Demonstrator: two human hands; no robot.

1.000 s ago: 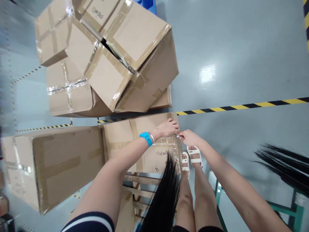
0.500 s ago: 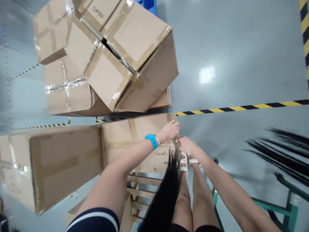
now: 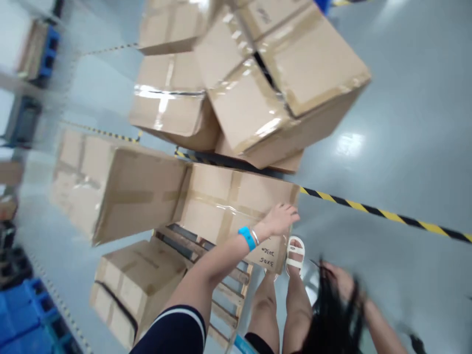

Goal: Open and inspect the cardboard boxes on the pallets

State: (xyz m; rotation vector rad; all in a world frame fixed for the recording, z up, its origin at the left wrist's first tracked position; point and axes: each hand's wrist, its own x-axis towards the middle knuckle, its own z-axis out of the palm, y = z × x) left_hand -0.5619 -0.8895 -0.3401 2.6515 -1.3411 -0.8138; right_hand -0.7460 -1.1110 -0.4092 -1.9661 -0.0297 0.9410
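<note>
Resting flat, fingers spread, left hand point(image 3: 279, 220) on box point(image 3: 228, 206) corner edge; right hand point(image 3: 341, 281) blurred, grip unclear.

Left hand point(image 3: 279, 219) flat, fingers spread, on the top near corner of a taped cardboard box point(image 3: 228, 206) that sits on a wooden pallet point(image 3: 221, 290); blue wristband point(image 3: 246, 238) on that wrist. Right hand point(image 3: 341, 280) low and well apart from the box, blurred, half hidden by dark hair; grip unclear. Beyond the left hand, tilted stacked boxes point(image 3: 265, 88). Long box point(image 3: 121, 191) left of it. White sandals point(image 3: 295, 250) just below the left hand.
</note>
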